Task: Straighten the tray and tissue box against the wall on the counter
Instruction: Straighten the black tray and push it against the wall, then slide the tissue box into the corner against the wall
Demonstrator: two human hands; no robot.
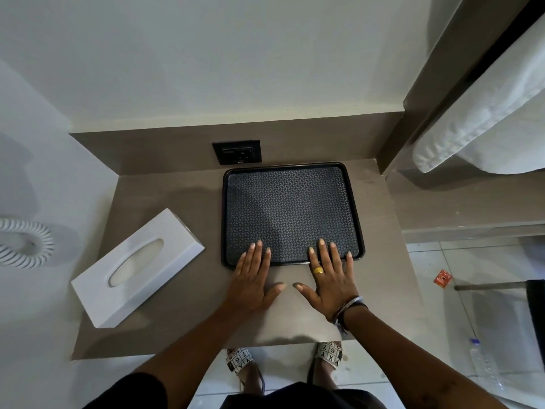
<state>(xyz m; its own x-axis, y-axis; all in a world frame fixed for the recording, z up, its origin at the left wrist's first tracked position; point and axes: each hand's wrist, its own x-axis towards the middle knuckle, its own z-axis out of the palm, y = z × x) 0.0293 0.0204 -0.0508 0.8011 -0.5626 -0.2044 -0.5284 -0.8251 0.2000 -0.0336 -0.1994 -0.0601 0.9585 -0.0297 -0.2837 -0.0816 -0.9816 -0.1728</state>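
Note:
A black patterned tray (289, 208) lies flat on the brown counter (177, 202), its far edge close to the back wall and roughly square to it. My left hand (255, 278) and my right hand (330, 276) rest flat at the tray's near edge, fingers spread, fingertips over the rim and onto the tray. Neither hand grips anything. A white tissue box (138, 268) lies at the counter's left, turned diagonally and apart from the wall and tray.
A black power socket (237, 152) sits in the back wall just left of the tray's far corner. A white coiled cord (26, 243) hangs on the left wall. White towels (483, 113) hang at the right. A plastic bottle (483, 364) and orange wrapper (442, 278) lie on the floor.

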